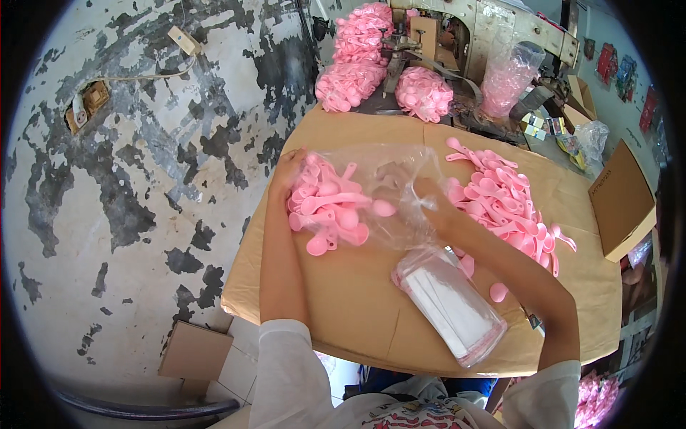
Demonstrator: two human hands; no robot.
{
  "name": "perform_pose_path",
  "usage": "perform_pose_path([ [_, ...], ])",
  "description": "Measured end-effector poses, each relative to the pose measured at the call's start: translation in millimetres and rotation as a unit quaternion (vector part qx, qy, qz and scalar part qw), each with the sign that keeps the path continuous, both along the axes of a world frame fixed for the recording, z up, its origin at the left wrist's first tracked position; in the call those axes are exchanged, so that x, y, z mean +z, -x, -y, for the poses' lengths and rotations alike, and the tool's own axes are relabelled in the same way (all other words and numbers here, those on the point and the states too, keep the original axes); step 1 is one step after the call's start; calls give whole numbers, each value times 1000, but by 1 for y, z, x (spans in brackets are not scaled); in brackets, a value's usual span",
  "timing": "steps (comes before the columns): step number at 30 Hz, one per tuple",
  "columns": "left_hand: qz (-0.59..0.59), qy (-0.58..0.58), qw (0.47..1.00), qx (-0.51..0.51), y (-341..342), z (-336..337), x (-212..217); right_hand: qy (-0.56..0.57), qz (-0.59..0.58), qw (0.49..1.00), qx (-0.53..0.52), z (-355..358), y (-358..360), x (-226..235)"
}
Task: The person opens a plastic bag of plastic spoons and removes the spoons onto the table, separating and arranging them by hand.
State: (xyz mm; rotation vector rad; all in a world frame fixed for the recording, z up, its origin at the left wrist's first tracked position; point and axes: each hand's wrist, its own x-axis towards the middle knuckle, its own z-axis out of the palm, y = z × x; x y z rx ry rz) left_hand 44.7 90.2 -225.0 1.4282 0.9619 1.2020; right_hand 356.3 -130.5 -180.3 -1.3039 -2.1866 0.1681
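A clear plastic bag (400,225) lies on its side over the brown-covered table, its left part filled with pink spoons (332,204). My left hand (288,170) is closed round the filled end, with some fingers hidden behind it. At the other end, plastic bunches up at my right hand (432,204), which grips the bag; its fingertips are partly covered by the film. Beyond my right hand spreads a heap of loose pink spoons (504,200). A stack of flat plastic bags with white inserts (450,304) rests below my right forearm.
Filled bags of pink spoons (350,82) stand at the back left, and a rounder bag (424,94) sits beside them. A machine (493,28) rises behind the table. An open cardboard box (623,200) stands at the right edge. A peeling wall (157,186) borders the left.
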Motion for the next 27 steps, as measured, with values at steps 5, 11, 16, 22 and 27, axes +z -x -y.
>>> perform_pose_path([
  [5, -9, 21, 1000, -14, 12, 4, 5, 60, 74, 991, -89, 66, -5, 96],
  [11, -56, -1, 998, 16, 6, -3, 2, 1, 179, 975, -133, 105, -66, 140],
  [16, -40, 1, 999, 11, 7, 0, 4, 98, 130, 985, 63, 68, -45, 112],
  [22, -14, 6, 999, -38, -39, -10, 13, 423, -481, 759, 117, -49, -31, -19],
  [27, -44, 13, 998, 40, 10, 9, 7, 222, -79, 962, 136, -79, 101, 5],
])
